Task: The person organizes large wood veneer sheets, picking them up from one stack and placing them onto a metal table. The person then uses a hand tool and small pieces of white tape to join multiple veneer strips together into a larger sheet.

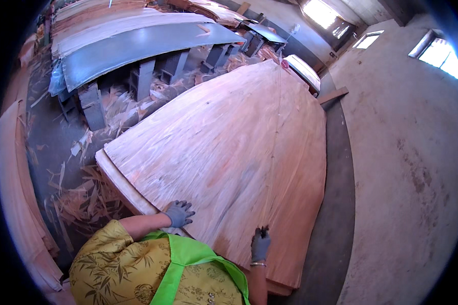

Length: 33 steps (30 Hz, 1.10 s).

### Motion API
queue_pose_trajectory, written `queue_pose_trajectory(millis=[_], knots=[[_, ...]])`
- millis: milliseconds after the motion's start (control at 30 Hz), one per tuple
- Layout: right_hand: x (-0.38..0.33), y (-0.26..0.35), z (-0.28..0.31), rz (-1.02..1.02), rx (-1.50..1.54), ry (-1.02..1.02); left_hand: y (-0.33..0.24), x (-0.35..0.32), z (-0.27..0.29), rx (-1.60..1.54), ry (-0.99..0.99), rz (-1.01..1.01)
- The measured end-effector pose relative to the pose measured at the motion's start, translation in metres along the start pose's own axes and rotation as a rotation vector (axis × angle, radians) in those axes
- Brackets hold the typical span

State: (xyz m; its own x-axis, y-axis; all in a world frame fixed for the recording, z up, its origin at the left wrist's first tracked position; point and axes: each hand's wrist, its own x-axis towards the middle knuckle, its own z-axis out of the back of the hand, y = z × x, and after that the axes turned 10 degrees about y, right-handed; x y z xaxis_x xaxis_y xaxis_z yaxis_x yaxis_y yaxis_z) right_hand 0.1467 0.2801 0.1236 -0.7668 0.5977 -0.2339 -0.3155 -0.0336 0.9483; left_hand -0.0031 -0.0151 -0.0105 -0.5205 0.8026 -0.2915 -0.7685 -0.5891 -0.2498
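Observation:
A large stack of pale pinkish wood veneer sheets (224, 142) lies in front of me, its layered edge showing at the left. My left hand (179, 213), in a grey glove, rests flat near the left edge with its fingers spread. Farther right, my right hand (260, 245), also gloved, is on the top sheet beside a thin seam (273, 168) that runs toward the far end. Its dark fingertips are drawn together. What they hold, if anything, is too small to make out.
Broken veneer scraps (89, 201) litter the floor at left. Beyond stands a long grey-topped bench (142, 46) on block supports, with veneer behind it. More sheets (20, 188) stand along the left side. A wooden bar (334, 96) sticks out toward the concrete wall (402, 152) at right.

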Motion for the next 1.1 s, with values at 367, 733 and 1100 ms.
queue_pose_trajectory(millis=[367, 733, 1100], knots=[[0.034, 0.002, -0.039, -0.093, 0.071, 0.040, 0.010, -0.002, 0.017, -0.037, -0.051, -0.085], [-0.014, 0.027, -0.081, -0.189, 0.056, -0.011, 0.031, -0.005, 0.020, -0.051, -0.057, -0.202], [-0.049, 0.035, -0.105, -0.111, 0.124, 0.048, 0.031, -0.005, 0.019, -0.094, -0.065, -0.210]])
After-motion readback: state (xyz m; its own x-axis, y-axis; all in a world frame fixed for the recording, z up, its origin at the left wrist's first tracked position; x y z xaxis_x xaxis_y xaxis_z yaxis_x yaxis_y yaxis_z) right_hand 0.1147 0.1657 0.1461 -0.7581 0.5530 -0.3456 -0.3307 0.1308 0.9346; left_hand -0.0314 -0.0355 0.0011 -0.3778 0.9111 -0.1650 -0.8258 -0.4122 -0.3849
